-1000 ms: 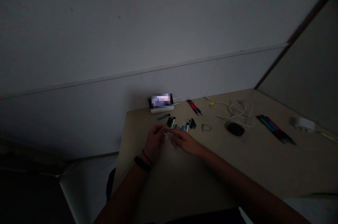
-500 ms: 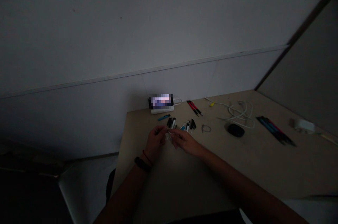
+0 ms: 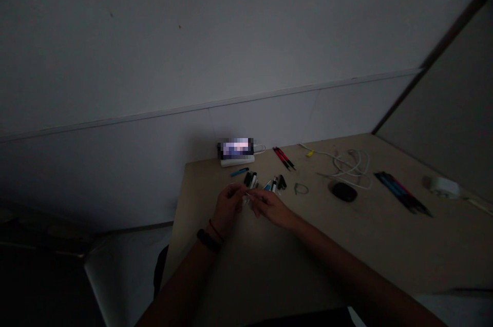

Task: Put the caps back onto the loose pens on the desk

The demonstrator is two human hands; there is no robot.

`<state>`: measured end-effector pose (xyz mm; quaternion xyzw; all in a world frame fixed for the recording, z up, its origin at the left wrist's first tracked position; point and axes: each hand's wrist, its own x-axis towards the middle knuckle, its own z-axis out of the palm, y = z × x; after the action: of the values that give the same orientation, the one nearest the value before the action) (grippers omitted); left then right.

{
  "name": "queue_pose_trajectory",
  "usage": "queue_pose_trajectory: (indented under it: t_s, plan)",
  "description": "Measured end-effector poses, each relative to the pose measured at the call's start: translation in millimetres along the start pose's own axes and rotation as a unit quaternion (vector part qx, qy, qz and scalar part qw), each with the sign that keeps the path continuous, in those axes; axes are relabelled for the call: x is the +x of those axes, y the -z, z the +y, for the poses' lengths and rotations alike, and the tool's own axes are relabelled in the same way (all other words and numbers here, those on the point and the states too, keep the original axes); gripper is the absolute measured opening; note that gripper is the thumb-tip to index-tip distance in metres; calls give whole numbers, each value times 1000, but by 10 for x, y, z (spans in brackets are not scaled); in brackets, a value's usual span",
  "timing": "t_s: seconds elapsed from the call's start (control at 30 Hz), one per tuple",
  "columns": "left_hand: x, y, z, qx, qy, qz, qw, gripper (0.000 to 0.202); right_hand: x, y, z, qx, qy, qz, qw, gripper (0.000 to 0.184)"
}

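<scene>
Just in from the worktop's point(image 3: 308, 250) near edge, the left hand point(image 3: 229, 210) and right hand point(image 3: 271, 209) meet in front of a loose cluster of black and white pens point(image 3: 252, 180). Between them lies a slender pale piece point(image 3: 246, 195), its long axis running nearly level from one hand to the other, with a slight rise toward the left hand. The fingers of both hands are closed around it in a pinch, the left curled and the right reaching in with its fingertips nearly meeting the left's. The dim light and the fingers hide most of the piece, so its ends and exact kind are hard to make out.

Just beyond the hands are a small blue item point(image 3: 239, 172) and more pens with blue and white bodies point(image 3: 272, 184). Toward the far edge, a phone with a pixelated screen point(image 3: 235, 148) rests on a white block point(image 3: 238, 161), and a pair of red-and-black pens point(image 3: 284, 158) lies nearby. To the right are a thin wire loop point(image 3: 301, 189), a coiled white cable point(image 3: 348, 165), a black oval object point(image 3: 344, 192), a row of dark pens point(image 3: 400, 192) and a white plug point(image 3: 441, 187) near the right edge.
</scene>
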<state>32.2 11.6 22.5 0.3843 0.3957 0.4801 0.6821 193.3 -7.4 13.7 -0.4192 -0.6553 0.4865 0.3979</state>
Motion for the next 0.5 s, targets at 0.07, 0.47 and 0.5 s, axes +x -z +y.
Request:
queue_pose_trajectory:
  t_s: [0.07,0.47,0.5]
  plan:
    - [7,9,3,-4,-2,5,1000,43,1,-2,11,2,-2,2,1000,51]
    - [3,14,17,-3,-3,11,1000,43,-1,-5,39,11,11,18,1000,52]
    - [-5,8,19,2,-3,10,1000,43,0,-7,39,12,11,19,1000,51]
